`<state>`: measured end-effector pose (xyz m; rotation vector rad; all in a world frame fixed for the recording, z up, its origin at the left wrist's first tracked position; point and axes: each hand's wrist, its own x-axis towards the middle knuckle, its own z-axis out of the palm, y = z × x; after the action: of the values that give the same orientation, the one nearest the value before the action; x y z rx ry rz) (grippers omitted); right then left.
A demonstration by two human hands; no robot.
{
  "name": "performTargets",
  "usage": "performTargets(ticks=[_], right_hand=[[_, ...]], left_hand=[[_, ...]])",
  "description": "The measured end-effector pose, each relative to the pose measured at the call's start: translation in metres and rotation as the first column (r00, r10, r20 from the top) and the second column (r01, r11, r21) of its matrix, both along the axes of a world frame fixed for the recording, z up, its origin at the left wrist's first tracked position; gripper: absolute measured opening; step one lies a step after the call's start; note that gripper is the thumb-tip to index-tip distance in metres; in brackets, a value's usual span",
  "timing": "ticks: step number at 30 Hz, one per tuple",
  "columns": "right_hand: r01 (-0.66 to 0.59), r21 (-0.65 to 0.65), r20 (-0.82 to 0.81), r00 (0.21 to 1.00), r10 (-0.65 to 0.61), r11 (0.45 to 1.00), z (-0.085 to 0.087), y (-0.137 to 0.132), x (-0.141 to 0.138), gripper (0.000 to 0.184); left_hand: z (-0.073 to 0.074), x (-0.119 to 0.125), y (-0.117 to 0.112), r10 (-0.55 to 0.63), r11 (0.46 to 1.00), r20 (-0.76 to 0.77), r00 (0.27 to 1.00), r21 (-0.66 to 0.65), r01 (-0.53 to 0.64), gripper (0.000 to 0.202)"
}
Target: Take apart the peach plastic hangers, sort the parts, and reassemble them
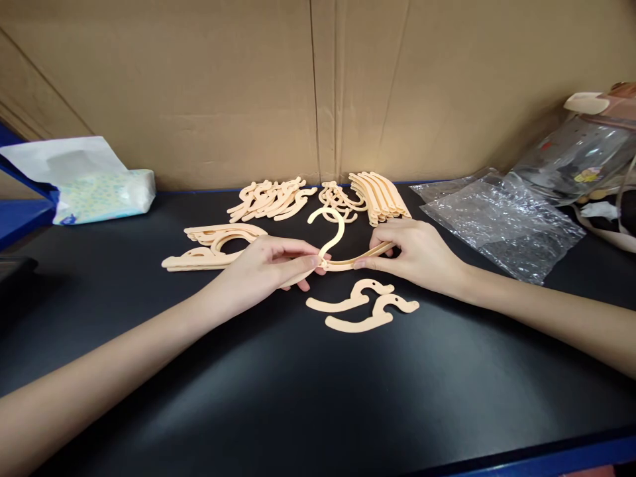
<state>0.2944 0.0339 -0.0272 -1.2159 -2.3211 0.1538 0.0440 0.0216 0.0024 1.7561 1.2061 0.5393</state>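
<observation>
A peach plastic hanger (342, 260) with an upright hook lies low over the black table (298, 397), held at both ends. My left hand (271, 265) pinches its middle, just under the hook. My right hand (417, 255) grips the hanger's right arm. Two loose peach hanger pieces (362, 305) lie flat just in front of my hands. Behind my left hand sits a stack of folded hanger parts (213, 246).
Piles of hooks and arms (273, 199) and a row of stacked arms (380, 195) lie by the cardboard wall. Clear plastic bags (501, 222) lie at the right. A tissue pack (102, 192) rests at the far left.
</observation>
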Motion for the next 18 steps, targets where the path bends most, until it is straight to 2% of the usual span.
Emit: performTargets(ticks=[8,18], right_hand=[[-0.093,0.122,-0.014,0.995,0.095,0.988,0.0002,0.0005,0.0016,0.043],[-0.124,0.172,-0.012,0.992,0.128,0.977,-0.001,0.0012,0.0028,0.043]], left_hand=[[0.0004,-0.0015,0.0044,-0.054,0.998,0.002,0.999,-0.032,0.054,0.023],[-0.0003,-0.0016,0.0034,-0.092,0.996,-0.01,0.996,-0.023,0.092,0.025]])
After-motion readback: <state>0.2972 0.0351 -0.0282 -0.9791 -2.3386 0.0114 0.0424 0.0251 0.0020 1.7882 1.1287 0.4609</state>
